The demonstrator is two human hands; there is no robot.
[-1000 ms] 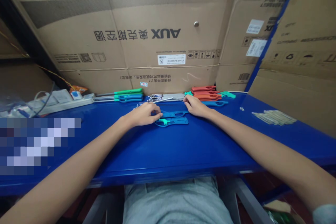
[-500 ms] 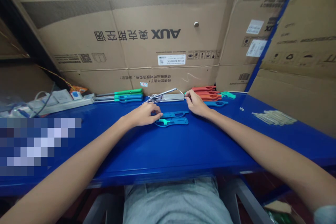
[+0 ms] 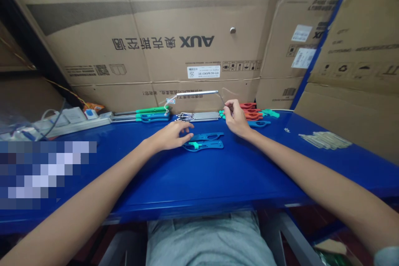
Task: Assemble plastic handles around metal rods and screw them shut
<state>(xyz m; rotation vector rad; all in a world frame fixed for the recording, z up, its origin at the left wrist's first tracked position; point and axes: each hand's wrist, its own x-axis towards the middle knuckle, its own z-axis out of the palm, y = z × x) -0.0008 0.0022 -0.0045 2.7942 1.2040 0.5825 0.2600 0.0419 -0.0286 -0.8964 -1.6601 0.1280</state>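
My right hand (image 3: 235, 117) is raised a little off the blue table (image 3: 199, 174), its fingers pinched on the wire end of a thin metal tube (image 3: 197, 92) that hangs level in the air with a wire dangling from its left end. My left hand (image 3: 171, 135) rests on the table with fingers partly spread, touching the left end of two blue plastic handle shells (image 3: 204, 141) lying side by side. A bundle of similar metal tubes (image 3: 199, 115) lies behind them.
Red, teal and blue handle shells (image 3: 252, 114) are stacked at the back right. Finished green and blue tools (image 3: 146, 114) lie at the back left beside a white power strip (image 3: 75, 118). Clear small parts (image 3: 326, 139) sit at the right. Cardboard boxes (image 3: 187, 41) wall the back.
My right hand has lifted one metal tube up out of the bundle and it now hangs above the table. My left hand's fingers have opened slightly by the blue shells.
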